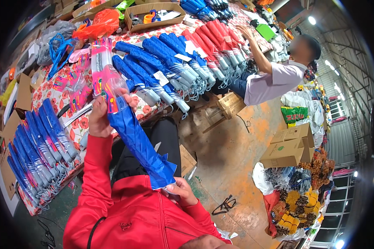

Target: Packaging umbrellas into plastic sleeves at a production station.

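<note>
The left hand (99,115) has its fingers gripping a blue umbrella (138,141) and a pink plastic sleeve (98,74), across the table's (72,129) near edge; the right hand (184,191) (fingers partly hidden) holds the lower end; bundled umbrellas (164,56) line that edge.

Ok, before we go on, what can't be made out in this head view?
All in the head view:
- Right hand: most fingers hidden behind the lower end of the held blue umbrella.
- Co-worker: face blurred.
- White tag on the table's blue umbrellas: any print too small to read.
- Far blue bundle: cut off by the upper edge.
</note>
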{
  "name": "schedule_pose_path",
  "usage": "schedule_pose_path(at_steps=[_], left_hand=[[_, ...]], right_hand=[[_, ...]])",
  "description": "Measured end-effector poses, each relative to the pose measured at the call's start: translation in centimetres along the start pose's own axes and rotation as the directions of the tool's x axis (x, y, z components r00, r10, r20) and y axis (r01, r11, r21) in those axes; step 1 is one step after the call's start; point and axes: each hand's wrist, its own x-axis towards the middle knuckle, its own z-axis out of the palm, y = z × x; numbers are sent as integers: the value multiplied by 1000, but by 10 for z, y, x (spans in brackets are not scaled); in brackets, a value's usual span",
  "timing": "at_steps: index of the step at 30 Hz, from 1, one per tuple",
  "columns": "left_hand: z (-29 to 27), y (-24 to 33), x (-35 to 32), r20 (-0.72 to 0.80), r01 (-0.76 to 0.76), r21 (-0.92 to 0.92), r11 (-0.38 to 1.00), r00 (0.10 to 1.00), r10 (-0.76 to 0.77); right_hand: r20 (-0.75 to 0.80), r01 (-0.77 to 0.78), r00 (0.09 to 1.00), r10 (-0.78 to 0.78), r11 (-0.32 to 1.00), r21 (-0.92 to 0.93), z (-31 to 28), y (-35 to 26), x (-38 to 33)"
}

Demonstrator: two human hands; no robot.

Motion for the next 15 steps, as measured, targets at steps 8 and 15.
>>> schedule_pose_path(at_steps=[8, 15], left_hand=[[20, -18, -14, -214, 49, 319, 946, 977, 22], [26, -44, -41, -295, 141, 450, 882, 955, -3]], right_hand=[[4, -35, 999, 35, 999, -20, -7, -1, 6], [-102, 229, 913, -395, 703, -674, 12, -2, 25]])
